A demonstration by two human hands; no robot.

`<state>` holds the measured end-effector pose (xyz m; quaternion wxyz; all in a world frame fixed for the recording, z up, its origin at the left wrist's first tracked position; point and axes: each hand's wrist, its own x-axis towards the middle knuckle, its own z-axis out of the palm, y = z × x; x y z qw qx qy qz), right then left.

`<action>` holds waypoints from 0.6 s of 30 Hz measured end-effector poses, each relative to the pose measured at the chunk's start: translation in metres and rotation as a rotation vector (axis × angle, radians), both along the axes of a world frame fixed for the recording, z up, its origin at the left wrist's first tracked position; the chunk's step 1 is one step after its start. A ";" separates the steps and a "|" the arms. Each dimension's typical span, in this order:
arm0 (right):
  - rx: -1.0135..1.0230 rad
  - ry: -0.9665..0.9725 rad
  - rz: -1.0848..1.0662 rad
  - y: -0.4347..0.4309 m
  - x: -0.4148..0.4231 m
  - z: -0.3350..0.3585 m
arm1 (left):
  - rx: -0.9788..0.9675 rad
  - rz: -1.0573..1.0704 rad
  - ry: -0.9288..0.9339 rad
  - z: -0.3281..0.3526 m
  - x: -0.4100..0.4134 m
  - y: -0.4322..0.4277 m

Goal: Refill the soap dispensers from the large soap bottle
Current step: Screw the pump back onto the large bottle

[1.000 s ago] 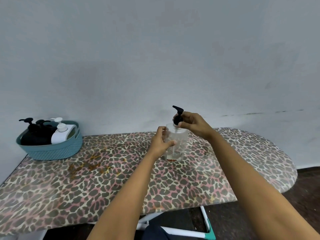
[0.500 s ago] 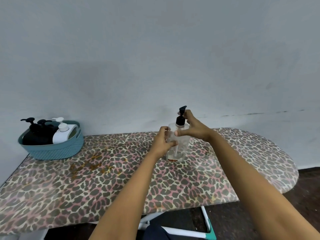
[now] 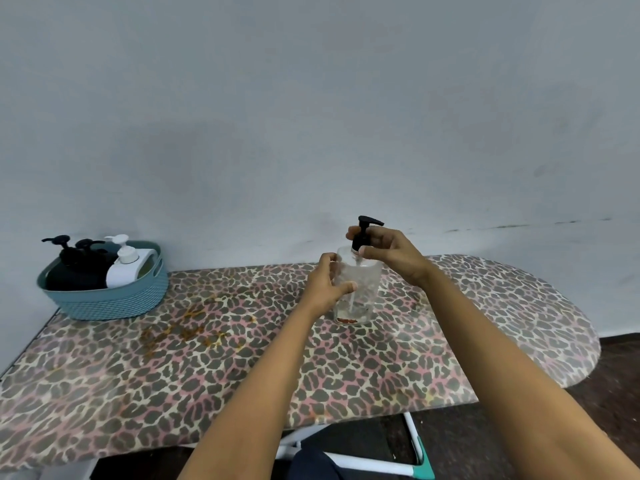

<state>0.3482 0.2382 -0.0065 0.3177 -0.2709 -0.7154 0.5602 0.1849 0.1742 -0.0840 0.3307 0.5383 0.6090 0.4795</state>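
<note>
A clear, nearly empty soap dispenser (image 3: 360, 289) stands upright on the leopard-print ironing board (image 3: 242, 358). My left hand (image 3: 323, 285) grips its body from the left side. My right hand (image 3: 389, 254) pinches the collar of its black pump head (image 3: 363, 233) with thumb and fingers; the nozzle points right. A thin tube runs down inside the bottle. A large bottle apart from those in the basket is not in view.
A teal woven basket (image 3: 107, 299) sits at the board's far left, holding two black pump bottles (image 3: 74, 268) and a white pump bottle (image 3: 126, 266). Yellowish stains (image 3: 187, 332) mark the cover. The grey wall stands right behind. White board legs (image 3: 374, 462) show below.
The pump nozzle turned from pointing left to pointing right while my right hand twisted the pump collar. My left hand kept hold of the bottle, which stayed in place.
</note>
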 end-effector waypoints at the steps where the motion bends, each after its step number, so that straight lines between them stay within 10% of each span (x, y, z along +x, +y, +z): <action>1: 0.031 0.010 -0.063 0.000 -0.001 0.000 | 0.004 0.002 0.002 0.000 0.000 -0.001; 18: 0.142 -0.102 -0.281 -0.003 -0.010 -0.003 | -0.012 0.020 0.058 0.008 0.006 -0.004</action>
